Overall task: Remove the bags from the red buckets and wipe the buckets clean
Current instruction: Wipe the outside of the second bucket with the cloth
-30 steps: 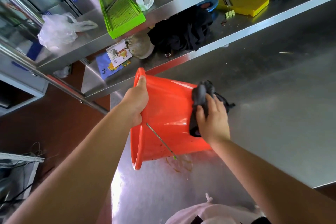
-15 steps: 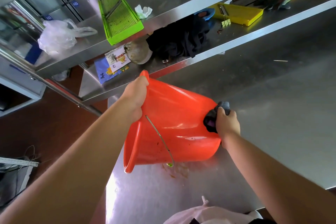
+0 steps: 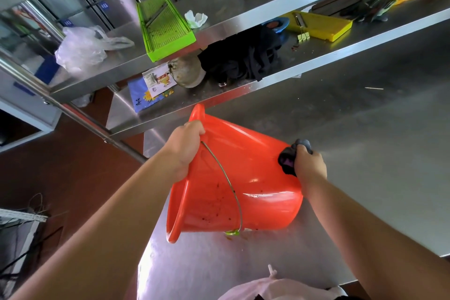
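Note:
A red bucket (image 3: pixel 255 177) lies tipped on its side on the steel table (image 3: pixel 365 153), mouth facing left, with its wire handle hanging across the outer wall. Brown specks dot the wall near the rim. My left hand (image 3: pixel 185 146) grips the top of the rim. My right hand (image 3: pixel 309 168) holds a bunched dark cloth (image 3: pixel 288 162) and presses it against the bucket's wall close to its base. A pinkish plastic bag (image 3: pixel 275 287) lies at the table's near edge, partly cut off by the frame.
Brownish residue (image 3: pixel 236 237) smears the table under the bucket. Shelves behind hold a green slicer tray (image 3: pixel 163 26), a clear plastic bag (image 3: pixel 80 48), black fabric (image 3: pixel 241 60), a yellow slicer (image 3: pixel 319 25) and paper packets (image 3: pixel 151 87). The floor lies left of the table.
My right hand has slid the cloth along the bucket's wall from its middle to near the base. The bucket has turned so the handle and speckled side face up.

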{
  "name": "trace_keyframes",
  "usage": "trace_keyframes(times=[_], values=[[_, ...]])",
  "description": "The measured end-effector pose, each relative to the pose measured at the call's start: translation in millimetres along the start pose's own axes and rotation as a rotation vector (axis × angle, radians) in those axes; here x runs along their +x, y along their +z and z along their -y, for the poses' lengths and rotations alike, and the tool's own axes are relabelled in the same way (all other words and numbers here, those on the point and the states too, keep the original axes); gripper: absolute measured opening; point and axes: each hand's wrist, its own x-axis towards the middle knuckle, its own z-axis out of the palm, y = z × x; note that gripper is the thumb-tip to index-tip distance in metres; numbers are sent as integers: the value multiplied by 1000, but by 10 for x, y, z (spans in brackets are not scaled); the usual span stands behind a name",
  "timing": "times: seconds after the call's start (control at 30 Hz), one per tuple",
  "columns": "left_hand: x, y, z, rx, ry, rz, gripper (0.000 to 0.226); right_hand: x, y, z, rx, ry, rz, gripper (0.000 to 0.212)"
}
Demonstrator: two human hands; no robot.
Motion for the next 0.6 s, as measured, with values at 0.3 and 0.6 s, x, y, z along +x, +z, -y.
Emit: trace_keyframes(times=[0.3,0.6], values=[[-58,-85,130,373,254,-53,40,43,31,40,41,-2,-25,55],[-100,-162,279,223,99,-78,34,-16,46,58,26,-43,-40,52]])
